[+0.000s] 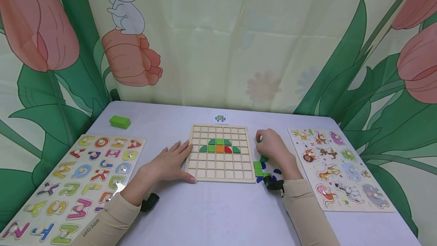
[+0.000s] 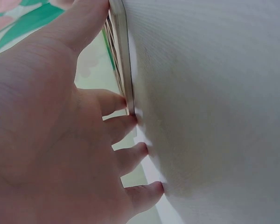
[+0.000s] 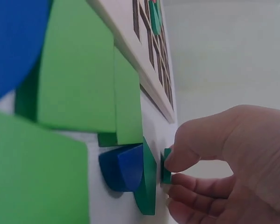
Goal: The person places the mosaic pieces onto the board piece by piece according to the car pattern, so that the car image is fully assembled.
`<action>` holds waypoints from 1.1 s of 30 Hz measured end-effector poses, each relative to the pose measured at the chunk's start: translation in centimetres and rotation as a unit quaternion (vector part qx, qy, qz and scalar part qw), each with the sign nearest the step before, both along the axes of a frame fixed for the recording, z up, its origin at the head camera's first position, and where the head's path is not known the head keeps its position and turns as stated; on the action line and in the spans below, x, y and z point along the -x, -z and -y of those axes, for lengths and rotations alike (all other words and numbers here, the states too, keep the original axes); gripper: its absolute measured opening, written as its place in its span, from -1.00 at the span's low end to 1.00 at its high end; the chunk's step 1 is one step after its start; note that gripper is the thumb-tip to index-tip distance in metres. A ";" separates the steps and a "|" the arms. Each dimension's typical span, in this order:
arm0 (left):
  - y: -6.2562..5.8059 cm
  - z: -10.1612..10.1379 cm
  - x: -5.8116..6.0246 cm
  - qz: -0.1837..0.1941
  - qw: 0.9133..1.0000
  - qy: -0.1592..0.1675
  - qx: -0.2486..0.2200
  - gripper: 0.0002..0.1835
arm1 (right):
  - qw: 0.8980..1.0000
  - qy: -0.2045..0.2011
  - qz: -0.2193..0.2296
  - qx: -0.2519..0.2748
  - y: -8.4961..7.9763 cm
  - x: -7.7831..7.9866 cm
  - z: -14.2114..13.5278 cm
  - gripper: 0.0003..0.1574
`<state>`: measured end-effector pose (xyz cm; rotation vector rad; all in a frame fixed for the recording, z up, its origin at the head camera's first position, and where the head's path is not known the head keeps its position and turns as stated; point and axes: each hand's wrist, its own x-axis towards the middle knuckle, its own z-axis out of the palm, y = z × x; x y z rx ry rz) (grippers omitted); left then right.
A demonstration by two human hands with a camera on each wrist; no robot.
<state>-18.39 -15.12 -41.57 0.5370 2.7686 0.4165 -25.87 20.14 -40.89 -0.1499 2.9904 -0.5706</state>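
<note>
A wooden grid board [image 1: 218,175] lies in the middle of the table, with green, orange and red pieces in some of its squares. My left hand [image 1: 169,163] rests at the board's left edge, fingers spread and thumb by the near corner. To the right of the board, my right hand [image 1: 273,148] pinches a small dark green piece [image 3: 167,165] between thumb and fingers. Below that hand lie loose pieces: light green squares [image 1: 258,168], blue curved ones [image 1: 277,171] and a dark green one [image 3: 146,186].
Behind the board is a small pattern card [image 1: 220,117]. An alphabet puzzle board [image 1: 83,189] covers the left side and an animal puzzle board [image 1: 338,170] the right. A green block [image 1: 120,122] sits at the back left.
</note>
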 end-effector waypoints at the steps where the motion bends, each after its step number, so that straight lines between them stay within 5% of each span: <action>1: 0.0 0.0 0.0 0.000 1.000 0.000 0.000 0.28 | 1.000 -0.003 -0.001 0.001 0.0 0.0 0.1 -0.77; 13: -0.2 0.0 -0.1 0.001 1.000 -0.001 -0.002 0.27 | 0.998 -0.046 -0.025 -0.017 -0.6 -0.4 2.0 -0.86; 33: -0.2 0.0 -0.1 0.000 1.000 0.002 -0.003 0.28 | 0.998 -0.050 -0.026 0.014 0.3 -0.1 2.4 -0.89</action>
